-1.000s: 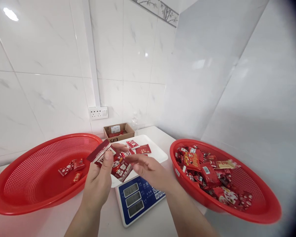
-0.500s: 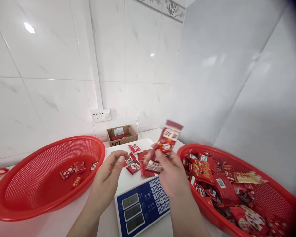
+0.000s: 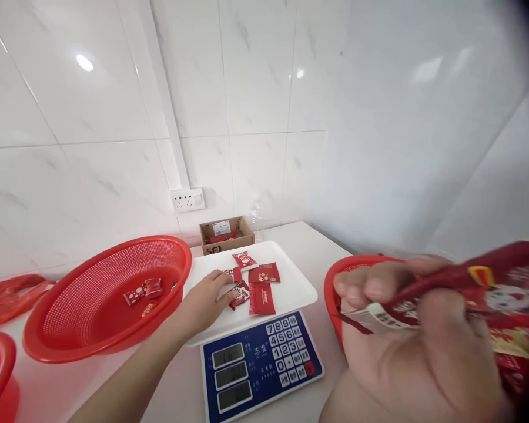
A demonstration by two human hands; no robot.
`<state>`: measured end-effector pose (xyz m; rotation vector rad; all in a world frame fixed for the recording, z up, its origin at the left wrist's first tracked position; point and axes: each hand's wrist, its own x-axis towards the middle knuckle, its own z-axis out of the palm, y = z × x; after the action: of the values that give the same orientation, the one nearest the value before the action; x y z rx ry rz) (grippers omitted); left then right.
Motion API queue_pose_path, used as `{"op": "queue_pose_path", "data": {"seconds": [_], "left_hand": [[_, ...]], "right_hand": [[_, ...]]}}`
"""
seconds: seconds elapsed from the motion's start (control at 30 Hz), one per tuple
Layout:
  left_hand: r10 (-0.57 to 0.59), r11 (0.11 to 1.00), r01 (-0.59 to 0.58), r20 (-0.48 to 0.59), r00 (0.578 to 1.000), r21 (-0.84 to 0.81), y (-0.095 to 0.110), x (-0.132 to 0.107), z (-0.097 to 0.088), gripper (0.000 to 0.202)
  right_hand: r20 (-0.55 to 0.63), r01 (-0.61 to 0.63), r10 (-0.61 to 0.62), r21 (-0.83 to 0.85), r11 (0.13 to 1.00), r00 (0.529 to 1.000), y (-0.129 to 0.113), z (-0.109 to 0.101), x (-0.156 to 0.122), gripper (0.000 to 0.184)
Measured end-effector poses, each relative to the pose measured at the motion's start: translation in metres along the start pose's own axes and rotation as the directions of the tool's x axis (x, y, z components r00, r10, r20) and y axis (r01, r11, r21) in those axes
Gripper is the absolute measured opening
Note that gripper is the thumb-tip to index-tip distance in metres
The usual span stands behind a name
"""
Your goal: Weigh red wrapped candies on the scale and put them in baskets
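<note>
My right hand (image 3: 423,346) is close to the camera at the right, its thumb and fingers closed on a dark red snack packet (image 3: 462,288) with a cartoon print. Reaching over the white scale tray (image 3: 293,288), my left hand (image 3: 205,302) has its thumb and fingers apart, touching small red-and-white packets (image 3: 240,294). Its fingertips partly cover these. Beside them on the tray lie a flat red packet (image 3: 261,298), a red packet with gold print (image 3: 264,272) and a small red-and-white packet (image 3: 244,260).
The blue scale panel (image 3: 264,364) is in front of the tray. A red basket (image 3: 106,335) with a few packets stands left; another red basket (image 3: 339,267) is behind my right hand. Further back are a cardboard box (image 3: 227,235) and wall socket (image 3: 188,200). A red bag (image 3: 13,296) lies far left.
My right hand has brought the snack packet from above the tray to the right and nearer the camera. My left hand has come down onto the packets on the tray. The view has shifted.
</note>
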<state>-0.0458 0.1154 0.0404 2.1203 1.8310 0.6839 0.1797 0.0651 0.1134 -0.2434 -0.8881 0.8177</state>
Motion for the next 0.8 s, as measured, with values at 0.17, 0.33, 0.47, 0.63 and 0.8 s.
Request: {"op": "queue_pose_path", "data": {"seconds": [0.17, 0.33, 0.47, 0.63, 0.8], "left_hand": [[-0.002, 0.996, 0.0, 0.028, 1.0, 0.087, 0.005, 0.011, 0.001, 0.035], [0.07, 0.983, -0.083, 0.088, 0.994, 0.163, 0.023, 0.029, 0.017, 0.056], [0.075, 0.971, -0.116, 0.194, 0.978, 0.208, 0.032, 0.05, 0.03, 0.076], [0.091, 0.952, -0.172, 0.3, 0.95, 0.254, 0.031, 0.064, 0.037, 0.079], [0.083, 0.938, -0.182, 0.316, 0.945, 0.296, 0.021, 0.055, 0.033, 0.072]], "right_hand": [[0.021, 0.046, -0.045, -0.029, 0.999, 0.999, -0.001, -0.02, 0.006, 0.012], [-0.172, 0.003, 0.002, 0.029, 1.0, 0.985, -0.005, -0.009, 0.007, 0.028], [-0.25, 0.011, -0.009, 0.008, 1.0, 0.968, -0.009, -0.003, 0.007, 0.042], [-0.213, 0.01, -0.012, -0.008, 1.0, 0.977, -0.009, -0.006, 0.007, 0.045], [-0.194, -0.002, 0.001, -0.006, 1.0, 0.981, -0.007, -0.007, 0.008, 0.049]]}}
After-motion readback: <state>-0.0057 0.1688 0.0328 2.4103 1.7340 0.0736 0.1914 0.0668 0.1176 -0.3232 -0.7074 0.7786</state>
